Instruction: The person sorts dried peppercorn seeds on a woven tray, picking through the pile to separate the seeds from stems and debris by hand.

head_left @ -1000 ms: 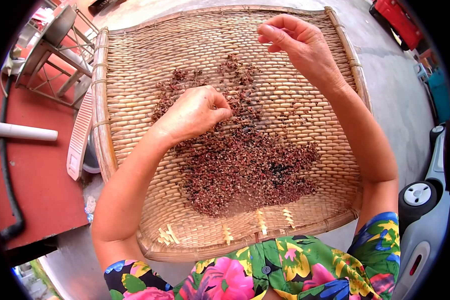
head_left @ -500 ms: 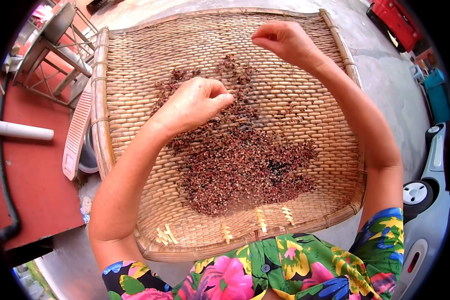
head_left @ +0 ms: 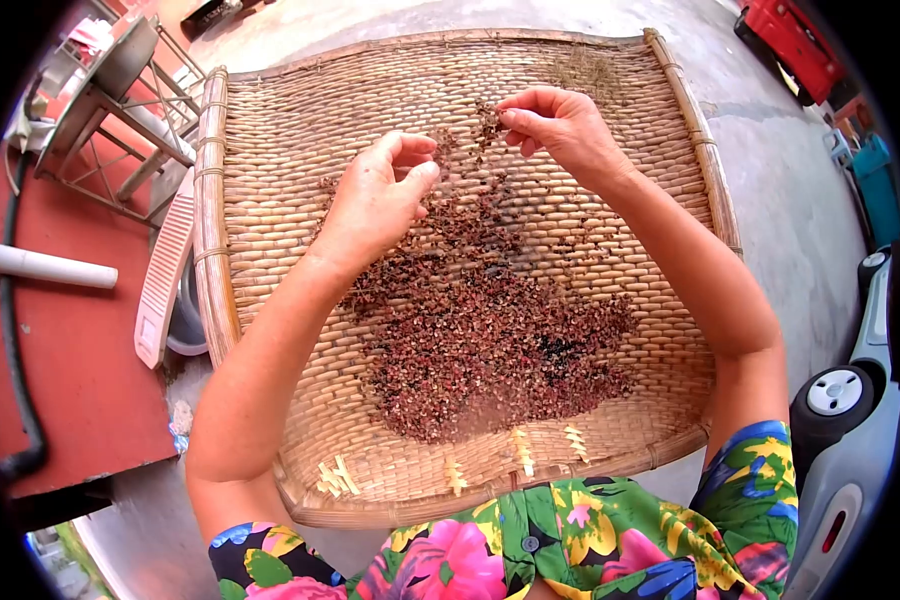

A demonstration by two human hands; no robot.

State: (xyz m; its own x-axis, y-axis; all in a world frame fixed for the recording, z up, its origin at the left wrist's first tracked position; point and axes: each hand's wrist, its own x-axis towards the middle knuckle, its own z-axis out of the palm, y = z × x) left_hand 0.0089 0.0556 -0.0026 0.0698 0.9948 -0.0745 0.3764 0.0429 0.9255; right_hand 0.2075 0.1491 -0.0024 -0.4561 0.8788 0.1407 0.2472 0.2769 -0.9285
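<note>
A woven tray (head_left: pixel 300 110) with bamboo-like side rims lies in front of me. Small reddish-brown husks (head_left: pixel 470 350), mixed with some dark bits, are heaped on its middle and lower part. My right hand (head_left: pixel 560 130) pinches a small brown dried cluster (head_left: pixel 488 122) above the upper middle of the tray. My left hand (head_left: pixel 380 195) is over the upper left edge of the heap, thumb and fingers curled with a gap between them; whether a small piece sits there is hard to make out. Thin dry stems (head_left: pixel 588 72) lie near the tray's top right.
A metal stand (head_left: pixel 120 90), a white pipe (head_left: pixel 45 264) and a black hose (head_left: pixel 12 330) are at the left, beside a pink ridged board (head_left: pixel 165 270). At the right are a grey toy car (head_left: pixel 860 400), a teal container (head_left: pixel 873 185) and a red object (head_left: pixel 795 45).
My right hand has moved down and slightly left, and a brown cluster now shows in its fingers. My left hand has shifted left and its fingers have parted. Stems now show at the top right.
</note>
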